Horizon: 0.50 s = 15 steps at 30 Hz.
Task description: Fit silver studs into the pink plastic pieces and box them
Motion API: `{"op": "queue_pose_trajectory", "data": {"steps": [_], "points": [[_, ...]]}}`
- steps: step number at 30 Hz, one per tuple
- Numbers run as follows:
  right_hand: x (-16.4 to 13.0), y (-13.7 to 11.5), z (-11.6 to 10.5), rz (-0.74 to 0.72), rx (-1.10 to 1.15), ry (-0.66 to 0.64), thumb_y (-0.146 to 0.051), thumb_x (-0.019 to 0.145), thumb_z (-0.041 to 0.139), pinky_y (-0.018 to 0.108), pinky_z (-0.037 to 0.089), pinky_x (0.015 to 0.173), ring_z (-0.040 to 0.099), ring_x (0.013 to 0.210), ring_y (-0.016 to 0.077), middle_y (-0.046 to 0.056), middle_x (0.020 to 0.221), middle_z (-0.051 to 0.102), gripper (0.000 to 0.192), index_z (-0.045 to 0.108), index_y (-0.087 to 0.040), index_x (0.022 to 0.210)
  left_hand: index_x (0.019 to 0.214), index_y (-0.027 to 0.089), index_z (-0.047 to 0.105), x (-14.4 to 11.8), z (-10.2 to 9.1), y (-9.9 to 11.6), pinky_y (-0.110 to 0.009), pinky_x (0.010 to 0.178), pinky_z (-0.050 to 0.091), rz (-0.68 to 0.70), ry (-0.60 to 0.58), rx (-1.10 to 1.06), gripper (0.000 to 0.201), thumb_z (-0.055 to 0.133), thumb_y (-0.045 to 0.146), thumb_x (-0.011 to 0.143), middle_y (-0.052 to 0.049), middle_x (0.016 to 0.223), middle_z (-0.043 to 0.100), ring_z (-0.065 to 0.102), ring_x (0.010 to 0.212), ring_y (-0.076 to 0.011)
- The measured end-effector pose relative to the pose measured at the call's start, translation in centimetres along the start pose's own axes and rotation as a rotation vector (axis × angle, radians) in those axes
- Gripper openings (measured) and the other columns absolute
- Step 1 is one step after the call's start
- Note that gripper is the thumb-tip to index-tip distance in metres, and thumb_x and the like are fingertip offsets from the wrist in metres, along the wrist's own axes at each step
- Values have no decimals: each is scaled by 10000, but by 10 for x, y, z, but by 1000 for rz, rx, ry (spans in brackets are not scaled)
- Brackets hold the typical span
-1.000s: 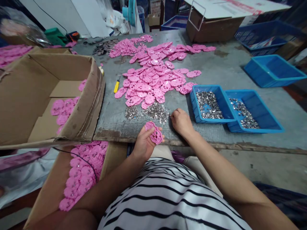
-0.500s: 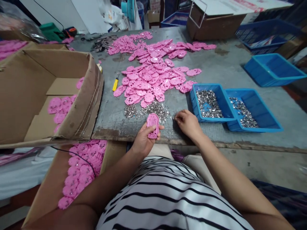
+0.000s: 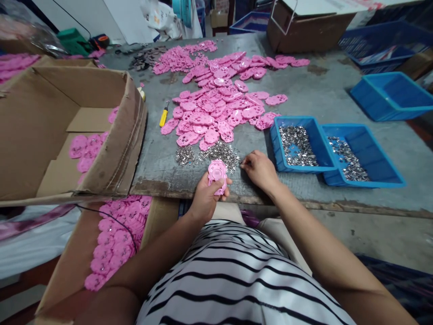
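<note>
A pink plastic casing piece (image 3: 217,171) is gripped in my left hand (image 3: 206,197), thumb across its lower part, just above the table's front edge. To its right my right hand (image 3: 260,170) rests low on the tabletop, thumb and fingertips pinched together at the right end of a pile of small metal parts (image 3: 223,155). Whatever is between those fingertips is too small to make out. Just beyond the metal parts lies a heap of similar pink pieces (image 3: 216,106). A smaller pile of metal parts (image 3: 184,155) sits left of the larger one.
Two blue trays (image 3: 327,169) of metal parts stand right of my hand, with another blue tray (image 3: 389,97) farther right. A yellow-handled screwdriver (image 3: 163,116) lies left of the heap. Cardboard boxes (image 3: 135,135) with pink pieces are at the left, one below table level.
My right hand has slid slightly left toward the metal parts, fingertips still pinched. My left hand keeps the pink casing piece, now turned a little. The whole view has shifted slightly.
</note>
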State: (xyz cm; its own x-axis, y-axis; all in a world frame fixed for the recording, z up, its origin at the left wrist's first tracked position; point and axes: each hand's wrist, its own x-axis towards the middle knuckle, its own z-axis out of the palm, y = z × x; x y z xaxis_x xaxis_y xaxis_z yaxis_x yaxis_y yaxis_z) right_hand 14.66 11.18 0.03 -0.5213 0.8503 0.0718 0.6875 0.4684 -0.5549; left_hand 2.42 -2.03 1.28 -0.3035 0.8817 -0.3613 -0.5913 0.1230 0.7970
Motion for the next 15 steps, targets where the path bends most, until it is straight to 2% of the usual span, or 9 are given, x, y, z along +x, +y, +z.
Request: {"op": "queue_pose_trajectory", "data": {"steps": [4, 6, 10, 15], "points": [[-14, -2, -4, -13, 569, -10, -315, 752, 643, 316, 422, 751, 538, 754, 169, 16, 759, 600, 154, 601, -200, 660, 949, 171, 521, 3, 3, -2, -204, 493, 382, 0, 13, 23, 353, 726, 249, 672, -30, 829, 691, 545, 535, -78], [-22, -6, -6, -27, 762, -36, -397, 733, 673, 318, 421, 756, 539, 762, 165, 11, 761, 600, 218, 612, -204, 651, 946, 170, 522, 5, 7, -2, -207, 502, 390, -16, -15, 20, 345, 722, 262, 680, -31, 833, 689, 556, 552, -83], [-32, -12, -7, -57, 864, -67, -438, 699, 726, 328, 424, 764, 542, 770, 164, 12, 760, 587, 253, 643, -207, 639, 865, 161, 516, 8, 15, -1, -208, 489, 380, -84, -73, -40, 333, 745, 242, 637, -4, 719, 643, 552, 535, -90], [-34, -13, -8, -85, 851, -111, -484, 697, 736, 336, 436, 756, 545, 764, 167, 18, 748, 585, 297, 652, -206, 636, 850, 165, 506, 8, 19, -1, -200, 466, 354, -137, -24, -75, 370, 743, 159, 565, 25, 631, 601, 529, 494, -85]]}}
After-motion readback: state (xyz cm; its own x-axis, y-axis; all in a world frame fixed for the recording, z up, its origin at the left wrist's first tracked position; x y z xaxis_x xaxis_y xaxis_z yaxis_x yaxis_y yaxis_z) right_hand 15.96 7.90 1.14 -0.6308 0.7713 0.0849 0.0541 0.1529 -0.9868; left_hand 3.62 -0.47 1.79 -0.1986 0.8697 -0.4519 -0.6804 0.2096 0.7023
